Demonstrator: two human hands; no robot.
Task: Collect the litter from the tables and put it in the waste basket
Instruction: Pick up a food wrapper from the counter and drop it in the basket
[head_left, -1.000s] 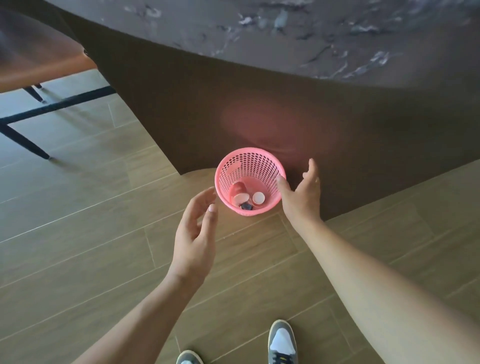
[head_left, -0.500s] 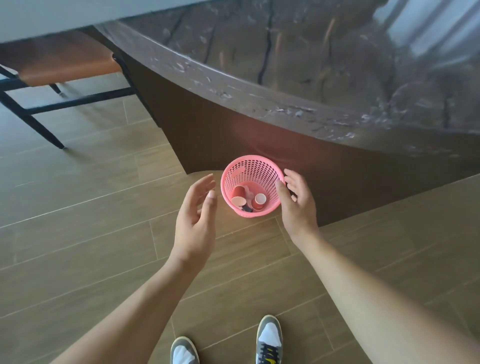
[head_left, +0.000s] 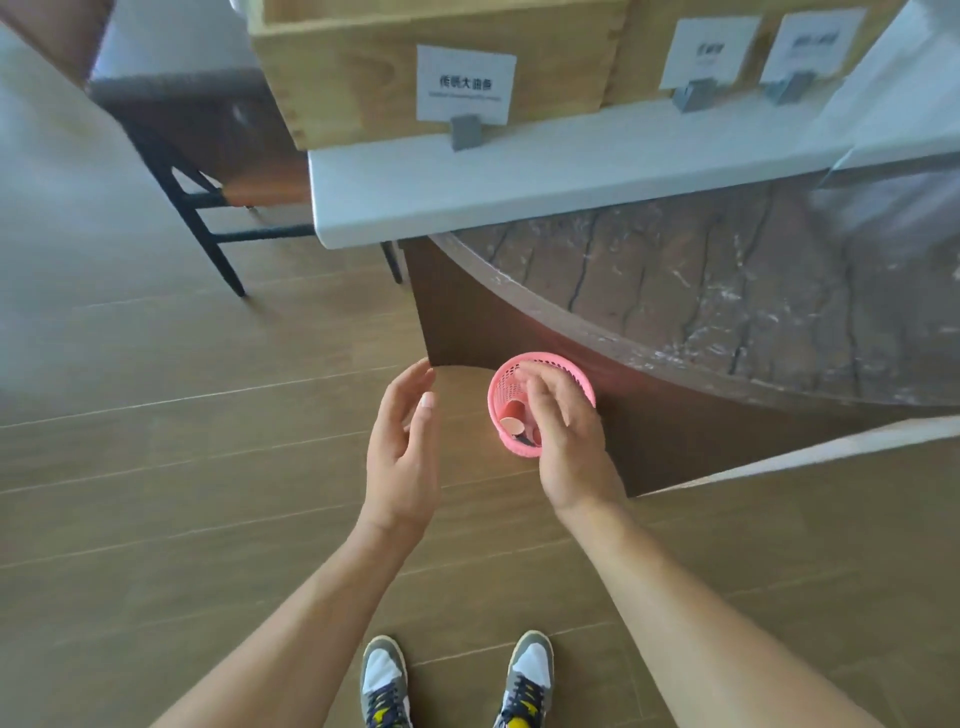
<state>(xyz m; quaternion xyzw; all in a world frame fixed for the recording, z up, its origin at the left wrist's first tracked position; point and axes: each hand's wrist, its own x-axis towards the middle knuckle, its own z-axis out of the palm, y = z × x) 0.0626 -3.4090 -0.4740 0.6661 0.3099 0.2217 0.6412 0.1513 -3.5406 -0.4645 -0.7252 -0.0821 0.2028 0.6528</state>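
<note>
Head view: card (head_left: 466, 85) beyond the hands, its Chinese writing blurred. Left hand (head_left: 402, 447) relaxed over free floor (head_left: 208, 467); right hand (head_left: 569, 431) relaxed, empty, above basket (head_left: 496, 387) beside worktop's (head_left: 727, 291) curved edge.

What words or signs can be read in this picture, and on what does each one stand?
"传统大油条", as far as it can be read: left white card, held in a gray clip on the white shelf. The small line under it is too blurred to read.
Middle card: dark text, too blurred to read.
Right card: dark text, too blurred to read.
</note>
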